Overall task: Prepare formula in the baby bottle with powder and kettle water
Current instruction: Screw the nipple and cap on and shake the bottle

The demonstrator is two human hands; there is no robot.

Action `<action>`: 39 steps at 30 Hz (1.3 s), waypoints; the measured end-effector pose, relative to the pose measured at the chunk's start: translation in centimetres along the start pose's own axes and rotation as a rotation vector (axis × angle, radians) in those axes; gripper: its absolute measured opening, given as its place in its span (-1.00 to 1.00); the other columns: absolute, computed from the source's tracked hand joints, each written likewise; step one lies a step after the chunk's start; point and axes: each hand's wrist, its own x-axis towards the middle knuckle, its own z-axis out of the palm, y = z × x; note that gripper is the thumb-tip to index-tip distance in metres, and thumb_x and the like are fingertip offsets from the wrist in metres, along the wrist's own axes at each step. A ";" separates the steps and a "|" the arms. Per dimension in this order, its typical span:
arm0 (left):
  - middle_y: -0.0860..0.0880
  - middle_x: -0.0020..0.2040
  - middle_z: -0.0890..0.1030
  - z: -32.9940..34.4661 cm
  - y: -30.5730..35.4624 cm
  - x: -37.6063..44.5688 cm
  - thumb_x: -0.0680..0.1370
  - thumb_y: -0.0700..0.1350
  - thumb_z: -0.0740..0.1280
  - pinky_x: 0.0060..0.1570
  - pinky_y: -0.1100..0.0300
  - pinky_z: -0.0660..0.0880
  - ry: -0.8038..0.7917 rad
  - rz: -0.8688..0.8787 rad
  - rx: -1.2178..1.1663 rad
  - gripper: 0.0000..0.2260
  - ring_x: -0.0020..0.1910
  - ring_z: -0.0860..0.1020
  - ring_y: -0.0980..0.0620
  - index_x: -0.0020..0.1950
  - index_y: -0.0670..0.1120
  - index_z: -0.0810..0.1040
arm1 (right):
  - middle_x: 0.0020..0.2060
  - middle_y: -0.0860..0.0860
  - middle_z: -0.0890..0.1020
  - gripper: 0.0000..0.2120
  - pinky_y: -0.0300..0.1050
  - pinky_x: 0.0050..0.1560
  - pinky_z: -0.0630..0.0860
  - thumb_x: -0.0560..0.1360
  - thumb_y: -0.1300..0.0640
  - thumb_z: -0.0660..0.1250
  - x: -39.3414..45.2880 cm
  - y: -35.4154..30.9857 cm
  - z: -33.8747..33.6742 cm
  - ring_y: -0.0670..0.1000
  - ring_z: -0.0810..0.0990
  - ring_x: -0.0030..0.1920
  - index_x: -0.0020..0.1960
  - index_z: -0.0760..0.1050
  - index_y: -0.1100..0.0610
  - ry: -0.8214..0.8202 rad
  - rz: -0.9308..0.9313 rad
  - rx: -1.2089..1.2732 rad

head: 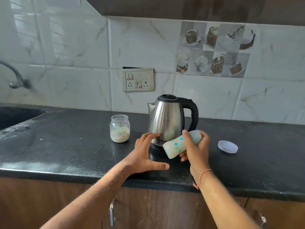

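Observation:
My right hand (pixel 196 149) grips the baby bottle (pixel 175 145), a white bottle with teal and orange dots. The bottle is tilted, its capped top up to the right and its base down to the left, just in front of the kettle. My left hand (pixel 145 154) is spread open beside the bottle's base, fingertips close to the steel kettle (pixel 166 121). The kettle stands upright with its black lid shut and its handle to the right. An open glass jar (pixel 120 128) of pale powder holds a small scoop and stands left of the kettle.
A pale round lid (pixel 228 147) lies on the black stone counter (pixel 66 146) to the right. A dark sink (pixel 14 116) and a tap (pixel 16 80) are at far left. A switch and socket panel (pixel 138 80) is on the tiled wall behind. Wooden cabinet doors hang below.

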 end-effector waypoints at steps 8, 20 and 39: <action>0.27 0.60 0.17 0.0 -0.1 0.2 0.26 0.50 0.58 0.59 -0.10 0.38 -0.011 -0.001 -0.016 0.10 0.61 0.17 0.09 0.69 0.28 0.17 | -0.05 0.20 0.70 -0.63 -0.12 -0.51 0.49 0.60 -0.16 0.48 0.4 0.3 -0.4 0.02 0.56 -0.48 0.25 0.43 -0.02 0.018 -0.029 0.012; 0.21 0.04 0.75 0.4 -0.1 0.3 0.44 0.43 0.51 0.42 -0.06 0.55 -0.099 -0.008 -0.048 -0.48 0.15 0.69 0.22 0.34 0.27 0.61 | 0.04 -0.02 0.64 -0.60 -0.18 -0.11 0.60 0.62 -0.21 0.42 -1.2 -0.1 0.2 -0.09 0.68 0.03 0.27 0.41 0.01 -0.157 -0.123 -0.245; -0.02 -0.02 0.66 -0.4 0.8 0.0 0.67 0.47 0.14 0.35 0.02 0.48 -0.128 -0.146 -0.402 -0.27 0.05 0.58 0.05 0.11 -0.19 0.66 | 0.24 0.07 0.72 -0.41 0.02 -0.03 0.70 0.49 -0.04 0.55 -1.6 0.1 0.2 0.12 0.75 0.19 0.47 0.47 -0.05 -0.722 0.076 -0.136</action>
